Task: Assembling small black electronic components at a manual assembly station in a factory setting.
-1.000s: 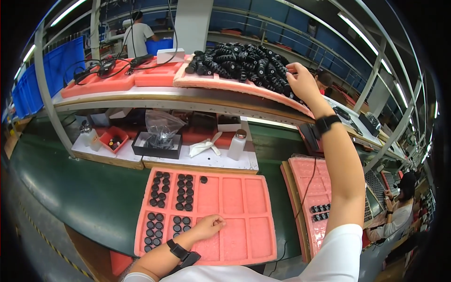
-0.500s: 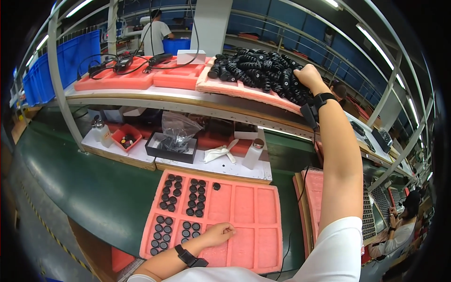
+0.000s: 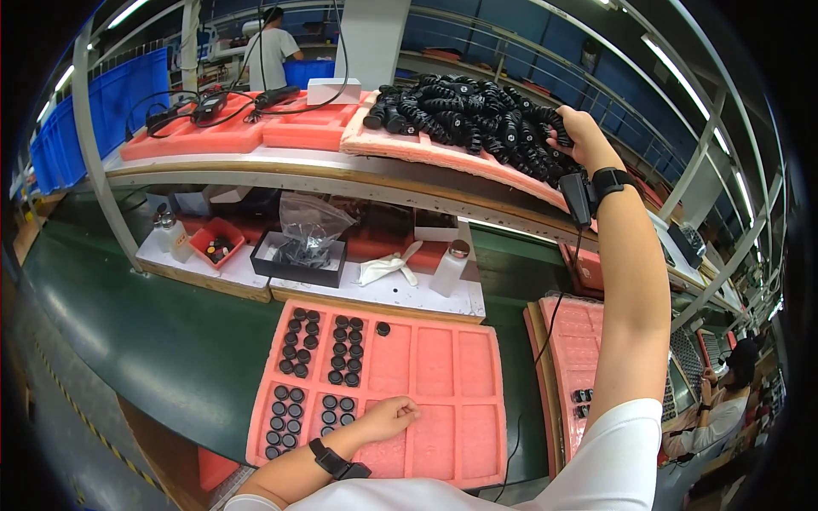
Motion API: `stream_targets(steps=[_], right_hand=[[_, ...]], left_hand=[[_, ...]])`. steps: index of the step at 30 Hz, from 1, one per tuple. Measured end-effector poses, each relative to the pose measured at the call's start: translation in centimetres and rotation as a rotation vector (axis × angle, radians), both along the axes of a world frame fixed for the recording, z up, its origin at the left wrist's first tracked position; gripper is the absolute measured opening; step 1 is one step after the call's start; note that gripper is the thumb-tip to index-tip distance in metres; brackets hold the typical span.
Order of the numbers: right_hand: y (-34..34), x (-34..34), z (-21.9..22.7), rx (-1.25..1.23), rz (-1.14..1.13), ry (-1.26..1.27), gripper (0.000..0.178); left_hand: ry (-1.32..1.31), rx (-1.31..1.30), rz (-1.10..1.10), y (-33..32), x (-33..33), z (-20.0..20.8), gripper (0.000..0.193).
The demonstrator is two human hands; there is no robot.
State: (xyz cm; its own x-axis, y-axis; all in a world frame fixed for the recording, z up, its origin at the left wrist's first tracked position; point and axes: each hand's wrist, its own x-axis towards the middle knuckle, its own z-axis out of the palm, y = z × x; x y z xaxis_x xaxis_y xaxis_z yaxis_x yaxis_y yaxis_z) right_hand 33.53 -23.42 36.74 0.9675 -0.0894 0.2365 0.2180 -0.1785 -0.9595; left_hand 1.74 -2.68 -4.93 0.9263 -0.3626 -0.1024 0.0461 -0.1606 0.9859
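Observation:
My right hand (image 3: 584, 136) is closed around the end of a black coiled cord (image 3: 545, 115), at the right edge of a large heap of such cords (image 3: 464, 115) on the raised shelf. The heap lies on a pink foam tray (image 3: 375, 146). Lower down, my left hand (image 3: 388, 418) rests with curled fingers over a pink compartment tray (image 3: 436, 410). Whether anything is inside those fingers is hidden. Several round black caps (image 3: 348, 349) stand in rows in the tray's left compartments, and one lone cap (image 3: 383, 328) sits in the top of the third column.
Under the shelf stand a red bin (image 3: 216, 244), a black box (image 3: 300, 262) with a clear bag, white gloves (image 3: 390, 268) and a bottle (image 3: 450, 268). More pink trays (image 3: 567, 358) lie at the right. A cable (image 3: 558, 315) hangs from my right wrist's device. Other people work farther off.
My right hand has shifted slightly right and its fingers now show around a coiled cord. The left hand stays over the tray. The whole view has tilted a little.

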Motion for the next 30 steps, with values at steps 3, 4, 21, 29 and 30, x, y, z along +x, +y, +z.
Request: stream_targets(steps=[3,4,21,29,30], right_hand=[[0.7,-0.8,0.0,-0.227,-0.113,0.017,0.033],[0.8,-0.7,-0.2,-0.226,-0.11,0.017,0.033],[-0.1,-0.5,-0.6,-0.124,0.036,-0.126,0.034],[0.1,-5.0,-0.7,0.36,0.293,0.086,0.03],[0.3,-6.0,-1.1,0.409,0.373,0.113,0.03]], left_hand=[[0.007,0.019,0.001,0.1,0.0,-0.1,0.014],[0.008,0.02,0.003,0.2,0.0,-0.1,0.014],[-0.009,0.027,-0.007,0.3,0.0,0.4,0.016],[-0.044,-0.023,0.003,-0.1,0.2,-0.7,0.015],[-0.05,-0.029,0.004,-0.1,0.3,-0.7,0.015]])
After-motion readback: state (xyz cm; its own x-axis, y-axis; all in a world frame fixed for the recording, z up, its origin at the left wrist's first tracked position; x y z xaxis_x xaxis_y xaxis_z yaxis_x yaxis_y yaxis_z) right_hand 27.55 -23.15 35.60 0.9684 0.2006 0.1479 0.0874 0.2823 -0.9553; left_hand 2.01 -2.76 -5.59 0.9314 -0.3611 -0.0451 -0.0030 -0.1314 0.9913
